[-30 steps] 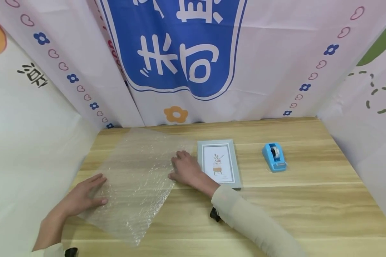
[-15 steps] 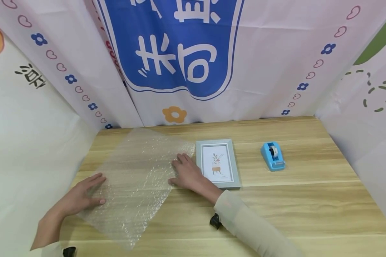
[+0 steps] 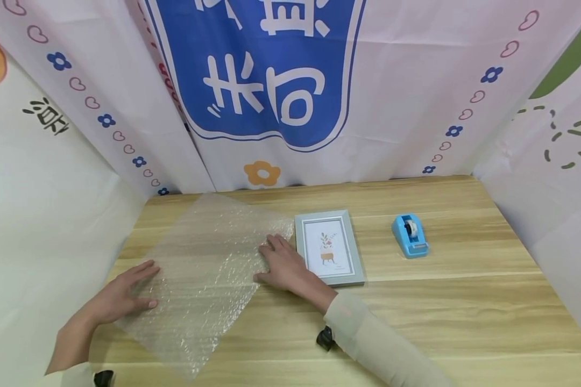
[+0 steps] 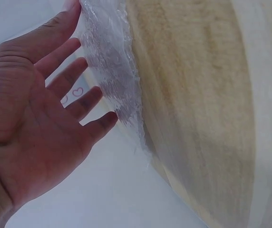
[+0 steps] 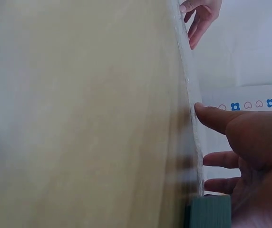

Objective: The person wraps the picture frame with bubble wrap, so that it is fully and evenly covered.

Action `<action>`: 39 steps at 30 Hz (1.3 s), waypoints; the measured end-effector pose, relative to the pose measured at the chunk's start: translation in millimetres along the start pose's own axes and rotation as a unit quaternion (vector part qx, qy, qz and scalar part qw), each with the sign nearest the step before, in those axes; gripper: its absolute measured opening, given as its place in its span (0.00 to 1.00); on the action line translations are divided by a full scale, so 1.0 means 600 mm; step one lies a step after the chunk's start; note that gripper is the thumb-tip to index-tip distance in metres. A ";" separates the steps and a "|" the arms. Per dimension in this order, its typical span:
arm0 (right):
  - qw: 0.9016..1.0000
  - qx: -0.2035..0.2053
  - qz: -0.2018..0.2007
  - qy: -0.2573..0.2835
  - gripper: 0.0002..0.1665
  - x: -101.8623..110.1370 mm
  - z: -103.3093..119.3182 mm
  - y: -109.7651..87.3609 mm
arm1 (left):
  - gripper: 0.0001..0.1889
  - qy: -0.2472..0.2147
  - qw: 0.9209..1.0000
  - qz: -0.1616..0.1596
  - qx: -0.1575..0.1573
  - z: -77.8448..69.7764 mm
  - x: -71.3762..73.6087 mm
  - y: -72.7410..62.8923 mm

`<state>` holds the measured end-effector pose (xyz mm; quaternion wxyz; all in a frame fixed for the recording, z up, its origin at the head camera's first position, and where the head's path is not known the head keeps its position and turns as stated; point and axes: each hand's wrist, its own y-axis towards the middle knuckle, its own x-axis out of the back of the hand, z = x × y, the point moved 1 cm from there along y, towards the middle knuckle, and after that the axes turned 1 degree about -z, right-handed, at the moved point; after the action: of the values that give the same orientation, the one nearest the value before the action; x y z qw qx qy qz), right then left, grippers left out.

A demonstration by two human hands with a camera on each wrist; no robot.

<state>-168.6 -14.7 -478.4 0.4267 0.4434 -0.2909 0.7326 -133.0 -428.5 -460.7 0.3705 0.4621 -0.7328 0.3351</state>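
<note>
A clear sheet of bubble wrap (image 3: 203, 269) lies flat and slantwise on the wooden table. My left hand (image 3: 121, 295) touches its left edge, fingers spread and nearly straight; the left wrist view shows the fingertips meeting the bubble wrap (image 4: 110, 61) with nothing in the palm. On the right edge of the sheet rests my right hand (image 3: 285, 266), fingers extended, the thumb apart from them. Just right of that hand, its wrist overlapping one corner, lies a grey picture frame (image 3: 354, 250) with a plant print. The frame's edge (image 5: 211, 211) shows in the right wrist view.
A blue tape dispenser (image 3: 410, 236) with a roll in it stands on the right part of the wooden table (image 3: 440, 312). Printed cloth (image 3: 392, 107) hangs behind the table, and white cloth walls flank both sides.
The bubble wrap's near corner has shifted slightly left and toward me. Both hands stay on the sheet, nearly still; the frame and dispenser keep their places.
</note>
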 end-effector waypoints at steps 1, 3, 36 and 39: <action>1.000 0.001 -0.001 0.000 0.46 0.000 0.000 -0.001 | 0.45 0.002 1.000 0.001 0.000 0.001 0.000 0.001; 1.000 0.004 -0.004 0.001 0.46 0.001 0.000 -0.005 | 0.45 0.007 1.000 0.000 -0.003 0.002 0.000 0.001; 1.000 0.006 -0.009 -0.027 0.46 0.001 0.002 -0.041 | 0.45 -0.030 0.999 0.001 -0.016 -0.004 -0.015 -0.013; 1.000 0.006 -0.008 -0.027 0.46 0.002 0.000 -0.041 | 0.46 -0.038 0.999 0.009 -0.007 -0.007 -0.013 -0.010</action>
<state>-147.3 -3.0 -476.0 0.4219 0.4675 -0.2946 0.7188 -124.4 -423.8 -464.3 0.3426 0.4651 -0.7526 0.3160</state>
